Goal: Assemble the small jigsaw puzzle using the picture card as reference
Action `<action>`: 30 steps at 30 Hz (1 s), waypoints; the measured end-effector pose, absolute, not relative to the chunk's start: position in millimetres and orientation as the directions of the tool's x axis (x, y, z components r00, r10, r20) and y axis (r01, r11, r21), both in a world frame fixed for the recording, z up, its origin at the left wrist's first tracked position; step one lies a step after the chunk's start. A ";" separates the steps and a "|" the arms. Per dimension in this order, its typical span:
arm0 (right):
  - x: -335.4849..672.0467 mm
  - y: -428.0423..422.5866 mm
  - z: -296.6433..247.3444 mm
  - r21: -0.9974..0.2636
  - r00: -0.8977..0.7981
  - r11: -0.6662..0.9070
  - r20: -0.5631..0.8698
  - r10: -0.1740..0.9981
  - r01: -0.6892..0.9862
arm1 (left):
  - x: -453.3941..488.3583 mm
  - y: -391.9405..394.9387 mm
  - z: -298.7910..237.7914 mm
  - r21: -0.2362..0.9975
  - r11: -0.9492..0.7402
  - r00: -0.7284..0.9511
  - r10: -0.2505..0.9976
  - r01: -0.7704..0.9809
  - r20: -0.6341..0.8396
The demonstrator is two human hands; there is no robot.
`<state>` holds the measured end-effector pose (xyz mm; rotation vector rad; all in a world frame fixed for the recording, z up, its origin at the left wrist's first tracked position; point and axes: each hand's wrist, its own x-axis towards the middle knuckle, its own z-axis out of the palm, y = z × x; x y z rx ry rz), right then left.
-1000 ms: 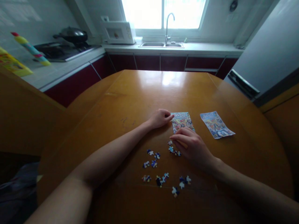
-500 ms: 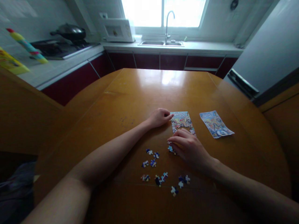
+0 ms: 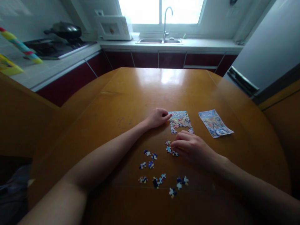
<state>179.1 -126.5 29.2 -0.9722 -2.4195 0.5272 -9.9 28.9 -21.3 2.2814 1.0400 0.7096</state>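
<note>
A partly assembled jigsaw puzzle (image 3: 179, 116) lies on the table, with a gap in its lower middle. At its upper left edge rests my left hand (image 3: 159, 117), fingers curled in and thumb touching the edge. My right hand (image 3: 187, 143) is just below the puzzle with its fingers drawn together; whatever is between the fingertips is hidden. Right beside those fingertips are a few loose pieces: a pale jigsaw piece (image 3: 167, 142), a light blue piece (image 3: 168, 149) and a piece (image 3: 174, 153) partly under the hand.
More loose jigsaw pieces (image 3: 151, 164) lie nearer me in small groups, including dark blue pieces (image 3: 179, 182). A creased picture sheet (image 3: 214, 123) lies right of the puzzle on the wooden table (image 3: 131, 93). Beyond stand a counter with a sink (image 3: 150, 41) and a fridge (image 3: 269, 53).
My right hand has shifted slightly right and down, uncovering the puzzle's lower edge and the loose pieces by its fingertips. My left hand stays at the puzzle's edge. The view has shifted slightly.
</note>
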 end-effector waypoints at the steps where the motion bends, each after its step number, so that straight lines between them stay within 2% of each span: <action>1: 173.6 -129.7 27.4 -0.503 -0.642 0.680 0.283 0.712 0.533 | -9.8 28.8 -21.1 0.647 -0.565 0.566 0.789 0.512 0.240; 5: 138.3 -143.4 18.8 -0.447 -0.712 0.737 0.265 0.650 0.507 | -9.4 27.0 -18.9 0.636 -0.570 0.569 0.786 0.520 0.240; 10: 95.3 -145.9 8.9 -0.315 -0.786 0.808 0.231 0.573 0.497 | -9.2 25.9 -17.0 0.638 -0.568 0.572 0.786 0.520 0.234; 14: 79.4 -141.1 6.6 -0.255 -0.802 0.815 0.180 0.569 0.521 | -9.5 27.5 -19.2 0.636 -0.574 0.570 0.784 0.516 0.245; 25: 74.9 -141.4 16.4 -0.316 -0.856 0.835 0.113 0.505 0.451 | -10.4 27.0 -18.1 0.628 -0.578 0.571 0.783 0.521 0.247; 30: 95.0 -145.4 30.2 -0.382 -0.836 0.802 0.122 0.536 0.458 | -10.0 26.4 -16.7 0.619 -0.583 0.576 0.780 0.526 0.244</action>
